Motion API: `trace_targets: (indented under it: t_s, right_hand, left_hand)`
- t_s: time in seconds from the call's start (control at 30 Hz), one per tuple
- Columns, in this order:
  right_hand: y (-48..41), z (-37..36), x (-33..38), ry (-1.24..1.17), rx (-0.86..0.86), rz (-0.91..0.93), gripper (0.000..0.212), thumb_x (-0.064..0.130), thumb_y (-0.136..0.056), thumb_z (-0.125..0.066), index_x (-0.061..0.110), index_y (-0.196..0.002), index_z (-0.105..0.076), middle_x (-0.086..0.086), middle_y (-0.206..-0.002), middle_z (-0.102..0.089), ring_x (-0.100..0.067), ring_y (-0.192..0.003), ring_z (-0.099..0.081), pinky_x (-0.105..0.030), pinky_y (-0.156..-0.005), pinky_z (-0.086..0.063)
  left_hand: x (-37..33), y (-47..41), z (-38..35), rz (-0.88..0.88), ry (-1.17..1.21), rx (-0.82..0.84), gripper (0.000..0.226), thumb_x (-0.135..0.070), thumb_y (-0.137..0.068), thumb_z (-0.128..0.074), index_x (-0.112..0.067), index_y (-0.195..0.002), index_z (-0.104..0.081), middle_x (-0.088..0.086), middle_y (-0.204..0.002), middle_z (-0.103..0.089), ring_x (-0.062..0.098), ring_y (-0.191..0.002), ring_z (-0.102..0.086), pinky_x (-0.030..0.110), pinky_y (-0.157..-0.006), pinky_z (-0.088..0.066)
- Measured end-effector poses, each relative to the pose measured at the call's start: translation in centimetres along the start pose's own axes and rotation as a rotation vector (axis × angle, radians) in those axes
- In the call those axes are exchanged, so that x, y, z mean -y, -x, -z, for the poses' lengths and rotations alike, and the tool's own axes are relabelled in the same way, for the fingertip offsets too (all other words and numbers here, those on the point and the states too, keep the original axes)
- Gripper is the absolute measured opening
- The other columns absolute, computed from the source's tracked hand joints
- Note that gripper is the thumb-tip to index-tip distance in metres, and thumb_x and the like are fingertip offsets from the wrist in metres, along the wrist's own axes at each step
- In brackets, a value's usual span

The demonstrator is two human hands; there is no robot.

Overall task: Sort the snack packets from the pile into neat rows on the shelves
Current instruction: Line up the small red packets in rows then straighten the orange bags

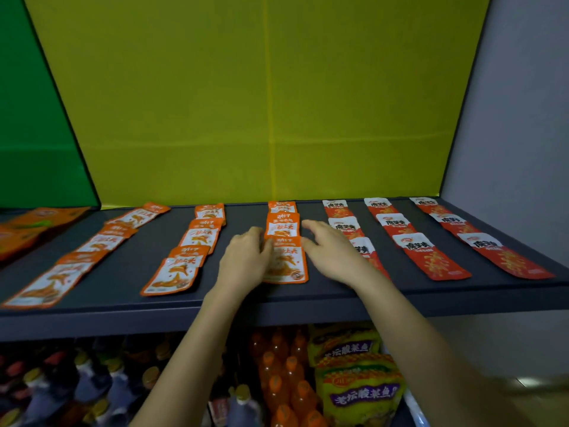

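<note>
Snack packets lie in rows running front to back on the dark grey shelf [308, 298]. Three rows at the left and middle are orange and white; three rows at the right are red and white [431, 257]. My left hand [246, 260] rests against the left edge of the front orange packet [288, 263] in the middle row, fingers curled at its side. My right hand [331, 251] hovers at that packet's right edge with fingers spread, holding nothing, and covers part of the nearest red row. No pile of loose packets is in view.
Larger orange bags [30, 229] lie at the shelf's far left. A yellow-green back panel [261, 103] stands behind the shelf. Below the shelf stand orange drink bottles [280, 374], dark bottles [77, 380] and yellow-purple bags [360, 386].
</note>
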State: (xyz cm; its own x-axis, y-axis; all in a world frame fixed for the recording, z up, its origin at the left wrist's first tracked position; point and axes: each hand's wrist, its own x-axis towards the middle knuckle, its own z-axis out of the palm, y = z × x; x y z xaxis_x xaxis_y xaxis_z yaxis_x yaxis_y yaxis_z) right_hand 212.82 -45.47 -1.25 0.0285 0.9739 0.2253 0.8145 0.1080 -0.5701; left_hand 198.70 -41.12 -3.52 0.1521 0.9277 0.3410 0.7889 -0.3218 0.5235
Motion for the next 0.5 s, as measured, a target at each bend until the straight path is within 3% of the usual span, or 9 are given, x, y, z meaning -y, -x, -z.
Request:
trace_targets:
  t_s: [0.23, 0.37, 0.5]
  right_hand:
    - [-1.0, -3.6, 1.0, 0.066, -0.011, -0.184, 0.033, 0.021, -0.097, -0.039, 0.006, -0.124, -0.048, -0.014, -0.13, -0.053, -0.031, -0.123, -0.044, -0.038, -0.098, -0.039]
    - [-0.6, -3.9, 1.4, 0.104, -0.039, -0.213, 0.038, 0.023, -0.097, -0.04, 0.004, -0.13, -0.041, -0.014, -0.134, -0.048, -0.031, -0.128, -0.041, -0.041, -0.102, -0.038]
    - [-0.5, -4.0, 1.3, 0.118, -0.039, -0.206, 0.034, 0.027, -0.097, -0.04, 0.012, -0.125, -0.048, -0.009, -0.128, -0.055, -0.028, -0.12, -0.048, -0.039, -0.095, -0.041]
  left_hand:
    - [1.7, -0.4, -0.2, -0.062, 0.081, 0.167, 0.03, -0.031, -0.096, -0.04, -0.007, -0.11, -0.051, 0.014, -0.115, -0.062, 0.03, -0.106, -0.054, 0.037, -0.082, -0.041]
    - [2.0, -0.2, 0.1, -0.089, 0.115, 0.208, 0.03, -0.03, -0.095, -0.042, -0.011, -0.117, -0.052, 0.007, -0.119, -0.062, 0.026, -0.108, -0.056, 0.039, -0.087, -0.046]
    - [2.0, 0.1, 0.3, -0.099, 0.113, 0.212, 0.034, -0.03, -0.095, -0.042, -0.014, -0.125, -0.048, 0.005, -0.126, -0.059, 0.024, -0.113, -0.055, 0.037, -0.09, -0.045]
